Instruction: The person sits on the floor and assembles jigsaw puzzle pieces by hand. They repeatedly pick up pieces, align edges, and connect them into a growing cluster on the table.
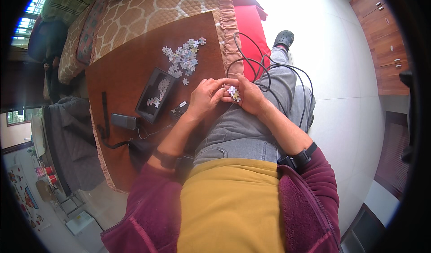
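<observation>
My right hand (252, 96) is turned palm up over my lap, its fingers curled around a small heap of jigsaw puzzle pieces (234, 94). Close against its fingertips is my left hand (205, 96), with thumb and fingers drawn together; whatever they pinch is too small to make out. More loose jigsaw pieces (183, 57) are spread over the brown table (125, 68) just beyond my left hand. A black open box (144, 104) stands to the left of that hand, with some pieces (160, 92) inside.
Left of the box lie a grey rectangular device (124, 121) and a black strap (105, 111). A small black item (178, 110) with a white label is beside my left wrist. Black cables (269, 66) loop across my leg. A patterned quilted cover (166, 3) borders the table's far side.
</observation>
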`<action>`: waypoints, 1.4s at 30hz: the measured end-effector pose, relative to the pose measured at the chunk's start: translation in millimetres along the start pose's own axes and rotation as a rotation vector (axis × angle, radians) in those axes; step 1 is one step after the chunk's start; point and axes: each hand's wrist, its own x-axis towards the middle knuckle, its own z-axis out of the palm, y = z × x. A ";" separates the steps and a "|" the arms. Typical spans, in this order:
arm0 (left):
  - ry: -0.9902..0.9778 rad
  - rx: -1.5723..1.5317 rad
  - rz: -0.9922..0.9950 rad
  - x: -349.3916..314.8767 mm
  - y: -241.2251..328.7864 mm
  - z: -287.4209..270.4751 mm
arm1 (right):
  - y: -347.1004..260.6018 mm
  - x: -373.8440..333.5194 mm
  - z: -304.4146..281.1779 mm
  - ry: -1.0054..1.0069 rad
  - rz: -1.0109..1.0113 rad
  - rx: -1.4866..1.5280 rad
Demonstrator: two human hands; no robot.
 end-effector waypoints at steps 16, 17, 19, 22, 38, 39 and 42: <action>-0.047 -0.916 -0.578 -5.9 -12.6 3.1 | -6.0 -7.2 12.6 0.054 -0.015 -0.095; -0.047 -0.673 -0.443 -5.7 -11.1 3.0 | -5.5 -7.0 12.6 0.078 -0.025 -0.113; -0.046 -0.192 -0.157 -5.7 -7.6 2.7 | -3.9 -5.9 12.3 0.104 -0.052 -0.137; 0.027 0.079 -0.017 -7.0 -1.9 5.0 | -2.6 -4.2 10.6 0.088 -0.028 -0.077; 0.028 -0.123 -0.158 -8.3 -8.9 5.2 | 6.9 -3.0 1.7 0.120 -0.074 -0.244; 0.031 -0.105 -0.122 -8.0 -9.6 4.1 | 6.2 -3.1 1.2 0.125 -0.069 -0.255; 0.022 -0.313 -0.297 -8.2 -10.2 3.3 | 5.9 -2.7 2.7 0.134 -0.077 -0.270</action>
